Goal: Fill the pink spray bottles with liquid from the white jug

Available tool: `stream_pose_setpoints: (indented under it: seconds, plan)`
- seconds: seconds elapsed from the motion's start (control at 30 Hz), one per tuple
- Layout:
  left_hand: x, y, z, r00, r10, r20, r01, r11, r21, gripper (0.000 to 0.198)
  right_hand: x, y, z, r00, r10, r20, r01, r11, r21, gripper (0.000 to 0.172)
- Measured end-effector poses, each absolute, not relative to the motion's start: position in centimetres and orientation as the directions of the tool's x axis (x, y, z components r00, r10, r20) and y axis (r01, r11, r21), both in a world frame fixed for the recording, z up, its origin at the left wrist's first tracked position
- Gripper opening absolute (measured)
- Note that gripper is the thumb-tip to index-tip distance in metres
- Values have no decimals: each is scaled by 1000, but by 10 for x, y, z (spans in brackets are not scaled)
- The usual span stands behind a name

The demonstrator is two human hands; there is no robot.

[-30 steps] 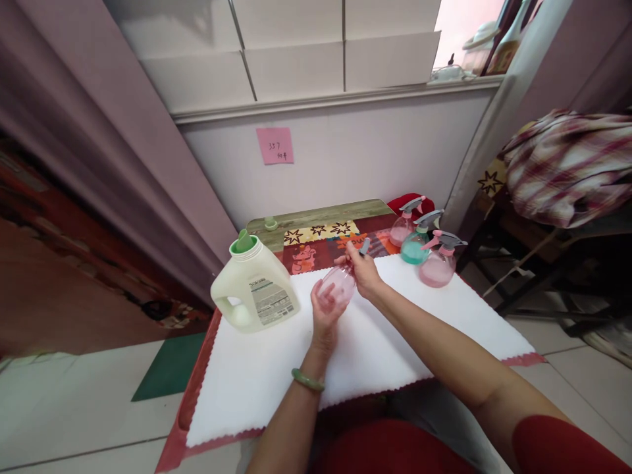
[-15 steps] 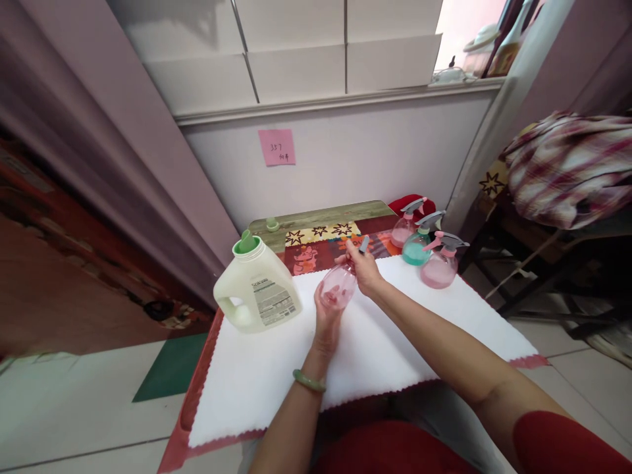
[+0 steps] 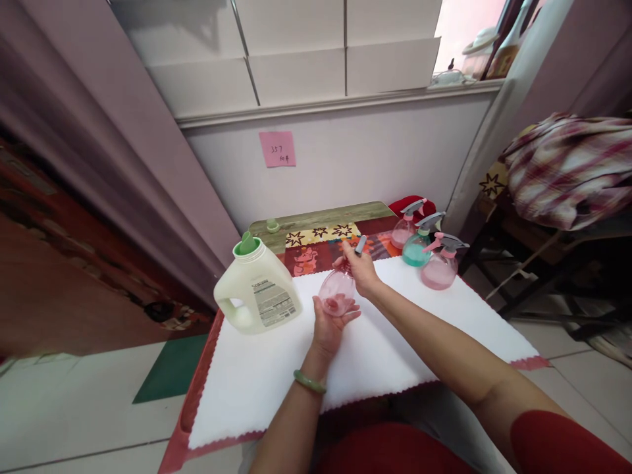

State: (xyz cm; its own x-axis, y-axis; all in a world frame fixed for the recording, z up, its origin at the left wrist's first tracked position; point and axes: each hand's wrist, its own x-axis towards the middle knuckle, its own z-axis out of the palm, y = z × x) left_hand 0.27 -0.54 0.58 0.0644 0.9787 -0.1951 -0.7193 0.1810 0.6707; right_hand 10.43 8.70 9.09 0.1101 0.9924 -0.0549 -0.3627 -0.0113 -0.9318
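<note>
A clear pink spray bottle [image 3: 336,291] hangs tilted above the white cloth, its grey trigger top at the upper right. My right hand [image 3: 360,266] is closed around its neck and head. Under the base, my left hand [image 3: 332,328] lies palm up with fingers spread. It seems to touch the bottle's bottom, and part of it shows through the clear plastic. Left of my hands stands a large cream detergent jug [image 3: 259,286] with a green spout in its open mouth. Three spray bottles with liquid stand at the right: two pink [image 3: 439,268] and one teal [image 3: 416,250].
The white cloth [image 3: 266,388] covers most of the small table. A light green cap [image 3: 272,225] rests near the back left corner. A pink note is stuck on the wall behind. On the right, a plaid cloth [image 3: 567,168] lies over dark furniture.
My left hand has opened from around the bottle's body, its fingers now spread beneath the base. The bottle and my right hand have shifted slightly left.
</note>
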Motion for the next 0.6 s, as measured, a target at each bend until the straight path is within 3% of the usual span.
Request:
stream_pose_setpoints:
  seconds: [0.13, 0.27, 0.43, 0.5, 0.6]
  plan:
    - [0, -6, 12, 75, 970, -232, -779, 203, 594, 64, 99, 89, 95, 161, 985, -55, -360, 6, -933, 50]
    - [-3, -6, 13, 62, 962, -264, -813, 203, 546, 58, 111, 89, 116, 138, 990, -23, -418, 37, -908, 47]
    - [-3, -3, 12, 59, 955, -291, -835, 207, 510, 54, 138, 93, 155, 63, 994, 90, -463, 109, -880, 24]
    - [-3, -2, 11, 48, 954, -297, -846, 197, 495, 51, 149, 97, 172, 76, 985, 158, -420, 175, -890, 14]
    - [-5, 0, 8, 59, 948, -312, -853, 211, 478, 47, 165, 106, 198, 71, 970, 231, -239, 241, -941, 13]
